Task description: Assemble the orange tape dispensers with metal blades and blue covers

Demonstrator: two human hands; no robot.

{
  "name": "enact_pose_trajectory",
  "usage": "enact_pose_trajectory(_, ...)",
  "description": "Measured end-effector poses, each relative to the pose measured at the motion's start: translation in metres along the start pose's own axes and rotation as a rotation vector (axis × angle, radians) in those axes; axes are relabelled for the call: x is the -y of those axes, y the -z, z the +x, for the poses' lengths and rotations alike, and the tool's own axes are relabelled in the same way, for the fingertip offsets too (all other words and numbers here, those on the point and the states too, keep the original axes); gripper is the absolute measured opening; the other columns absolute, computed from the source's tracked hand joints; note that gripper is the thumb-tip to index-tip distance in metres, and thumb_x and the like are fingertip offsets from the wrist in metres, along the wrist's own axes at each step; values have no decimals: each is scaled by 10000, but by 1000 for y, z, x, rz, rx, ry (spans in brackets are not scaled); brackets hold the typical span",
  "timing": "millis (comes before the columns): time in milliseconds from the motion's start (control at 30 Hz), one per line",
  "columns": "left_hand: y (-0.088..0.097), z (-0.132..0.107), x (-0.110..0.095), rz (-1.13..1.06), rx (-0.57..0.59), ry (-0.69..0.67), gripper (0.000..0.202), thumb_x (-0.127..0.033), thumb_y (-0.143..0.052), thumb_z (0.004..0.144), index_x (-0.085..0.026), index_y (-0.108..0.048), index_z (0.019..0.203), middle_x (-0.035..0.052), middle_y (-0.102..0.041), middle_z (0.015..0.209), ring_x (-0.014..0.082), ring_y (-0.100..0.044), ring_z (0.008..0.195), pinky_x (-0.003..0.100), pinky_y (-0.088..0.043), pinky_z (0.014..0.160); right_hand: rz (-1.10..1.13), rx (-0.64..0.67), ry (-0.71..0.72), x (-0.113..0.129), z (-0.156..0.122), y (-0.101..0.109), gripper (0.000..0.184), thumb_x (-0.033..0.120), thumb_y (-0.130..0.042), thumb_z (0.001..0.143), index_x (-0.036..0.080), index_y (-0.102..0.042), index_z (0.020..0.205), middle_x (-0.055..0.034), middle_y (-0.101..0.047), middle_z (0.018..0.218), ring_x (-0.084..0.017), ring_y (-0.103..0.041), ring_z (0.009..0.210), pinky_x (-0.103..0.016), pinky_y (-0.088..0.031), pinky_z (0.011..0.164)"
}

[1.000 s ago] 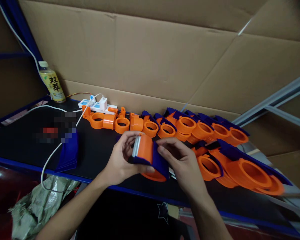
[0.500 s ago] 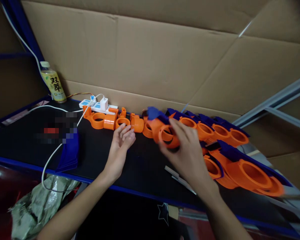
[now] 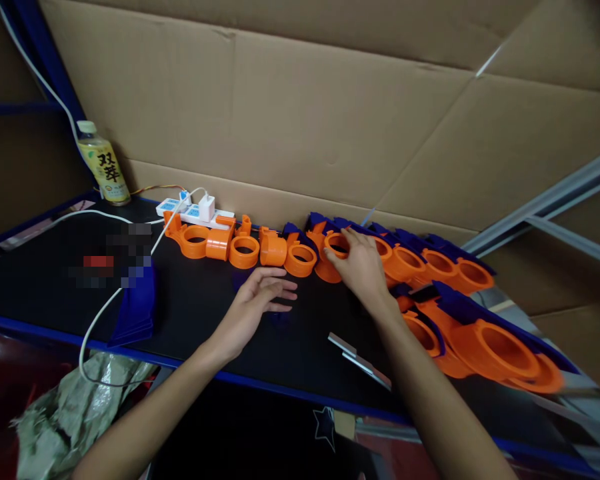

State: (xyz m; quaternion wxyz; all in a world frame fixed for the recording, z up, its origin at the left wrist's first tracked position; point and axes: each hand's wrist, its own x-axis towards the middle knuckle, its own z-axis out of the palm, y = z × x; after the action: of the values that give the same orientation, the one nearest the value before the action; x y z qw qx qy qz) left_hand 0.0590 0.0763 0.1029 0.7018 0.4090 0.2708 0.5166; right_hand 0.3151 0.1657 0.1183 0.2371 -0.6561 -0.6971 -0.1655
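My right hand (image 3: 364, 265) reaches to the back row, and its fingers close on an orange and blue tape dispenser (image 3: 330, 250) standing on the black mat (image 3: 205, 313) among its like. Just left of it stand an orange ring part (image 3: 300, 260) and several more bare orange parts (image 3: 244, 251). My left hand (image 3: 257, 300) hovers palm down over the mat in front of that row, fingers spread, holding nothing. A small blue piece (image 3: 280, 319) lies under its fingertips.
Finished orange and blue dispensers (image 3: 490, 340) fill the right side. Thin metal blade strips (image 3: 359, 357) lie near the front edge. On the left are a stack of blue plates (image 3: 137, 307), a white power strip (image 3: 193, 212) with cable (image 3: 97, 320), and a bottle (image 3: 103, 163). Cardboard (image 3: 300, 113) walls the back.
Both hands held the dispenser near the front a second ago. My right hand carried it alone to the back row; my left hand let go and now hovers over the mat.
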Motion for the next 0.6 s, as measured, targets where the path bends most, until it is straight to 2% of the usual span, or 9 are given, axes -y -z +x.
enact_pose_trajectory(233, -2, -1, -2, 62, 64, 22, 288, -413, -687, 898, -193, -669, 1083, 116, -763, 1031, 263, -732, 970, 412, -581, 821, -81, 40, 12, 6, -4, 1, 675, 509, -502, 954, 24, -558, 1420, -214, -580, 1434, -391, -483, 1284, -523, -425, 1069)
enact_pose_trajectory(400, -2, 0, -2, 91, 70, 48, 300, -409, -663, 909, -174, -648, 1096, 125, -749, 1052, 252, -722, 979, 394, -572, 829, -77, -20, 37, 10, -6, 3, 649, 513, -500, 963, 49, -566, 1412, -219, -566, 1435, -387, -462, 1296, -532, -416, 1065)
enact_pose_trajectory(500, -2, 0, -3, 114, 80, 62, 285, -387, -644, 915, -157, -642, 1084, 115, -741, 1015, 231, -717, 940, 367, -569, 811, -26, -55, 126, 24, -6, 6, 582, 464, -483, 989, 73, -571, 1411, -194, -579, 1429, -357, -470, 1292, -503, -379, 1104)
enact_pose_trajectory(600, -1, 1, -1, 156, 72, 63, 251, -371, -623, 917, -144, -655, 1022, 82, -721, 897, 197, -704, 836, 333, -568, 754, 26, 61, 281, 50, -5, 6, 560, 463, -456, 1012, 110, -552, 1436, -164, -631, 1376, -328, -507, 1243, -465, -383, 1084)
